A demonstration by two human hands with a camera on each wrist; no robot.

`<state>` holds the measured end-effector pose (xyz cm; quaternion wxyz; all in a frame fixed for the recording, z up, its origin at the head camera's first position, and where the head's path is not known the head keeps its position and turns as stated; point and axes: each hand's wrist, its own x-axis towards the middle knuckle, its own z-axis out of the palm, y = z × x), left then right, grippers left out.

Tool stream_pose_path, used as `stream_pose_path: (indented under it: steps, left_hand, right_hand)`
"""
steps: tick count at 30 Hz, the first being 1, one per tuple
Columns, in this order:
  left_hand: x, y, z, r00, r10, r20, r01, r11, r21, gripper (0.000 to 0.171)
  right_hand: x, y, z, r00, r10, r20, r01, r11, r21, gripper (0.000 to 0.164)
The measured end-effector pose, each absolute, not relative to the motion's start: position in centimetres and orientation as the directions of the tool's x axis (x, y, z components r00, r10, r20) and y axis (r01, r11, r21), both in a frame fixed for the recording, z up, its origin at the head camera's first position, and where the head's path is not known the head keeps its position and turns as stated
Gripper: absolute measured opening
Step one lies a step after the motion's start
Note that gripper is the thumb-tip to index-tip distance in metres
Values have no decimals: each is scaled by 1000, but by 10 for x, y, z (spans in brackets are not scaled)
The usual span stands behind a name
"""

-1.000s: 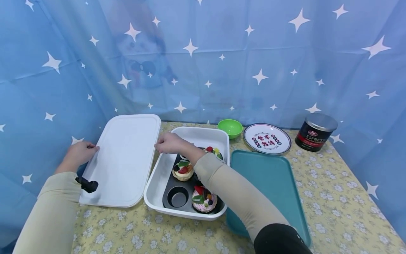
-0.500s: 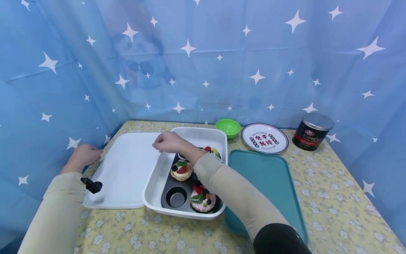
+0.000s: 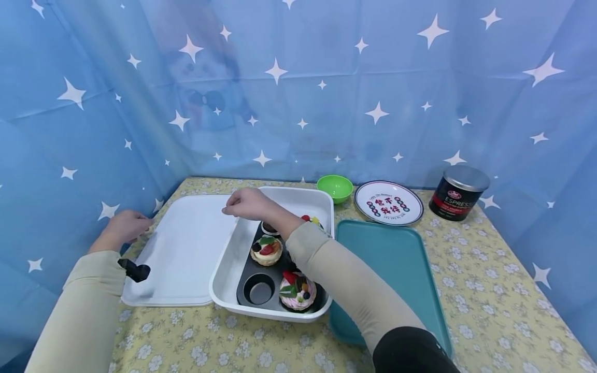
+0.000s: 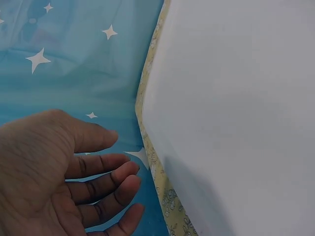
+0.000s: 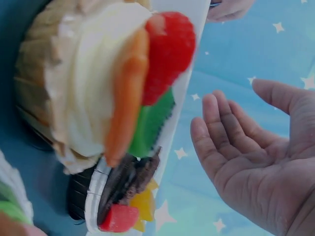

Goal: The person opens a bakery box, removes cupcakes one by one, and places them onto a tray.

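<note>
A white lid lies flat on the table at the left, its right edge against a deep white tub. My left hand hovers beside the lid's left edge. In the left wrist view its fingers are relaxed, with nothing in them. My right hand hangs over the tub's back left corner, near the lid; its fingers are loosely spread and hold nothing in the right wrist view. Inside the tub sits a dark muffin tin bearing fruit-topped cupcakes. The right forearm hides part of the tin and a back cupcake.
A teal tray lies right of the tub. Along the back stand a green bowl, a printed white plate and a black espresso can. A blue star-patterned curtain borders the flowered tablecloth.
The white lid, tilted up with both hands at its sides one second ago, has come down flat on the table. Both hands have let go of it; the right has lifted slightly.
</note>
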<state>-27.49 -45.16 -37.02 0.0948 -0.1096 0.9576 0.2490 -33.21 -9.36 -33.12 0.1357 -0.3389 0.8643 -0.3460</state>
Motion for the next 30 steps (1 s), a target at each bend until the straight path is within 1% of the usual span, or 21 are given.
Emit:
stream_pose_path:
  steps: [2, 6, 8, 13, 21, 30]
  left_hand:
    - [-274, -449, -367, -959, -166, -230, -256, 852, 456, 40]
    - [-273, -445, -361, -961, -161, -225, -250, 851, 461, 50]
    - [-273, -442, -360, -964, -142, -224, -236, 848, 475, 56]
    - [-275, -436, -358, -967, -82, -242, -197, 844, 499, 66]
    - [-278, -427, -356, -956, -33, -292, -179, 852, 491, 67]
    - [-276, -413, -355, -970, 9, -241, -125, 834, 537, 64]
  right_hand:
    - [-333, -92, -329, -735, -678, 12, -492, 520, -698, 33]
    - [-335, -89, -325, -739, -672, 35, -491, 503, -711, 31]
    - [-336, -87, -323, -741, -671, 40, -492, 501, -712, 31]
    - [-338, -79, -317, -742, -670, 39, -488, 499, -716, 33]
    - [-340, -61, -308, -729, -684, 24, -476, 482, -736, 40]
    - [-342, -25, -304, -785, -620, -4, -381, 487, -786, 48]
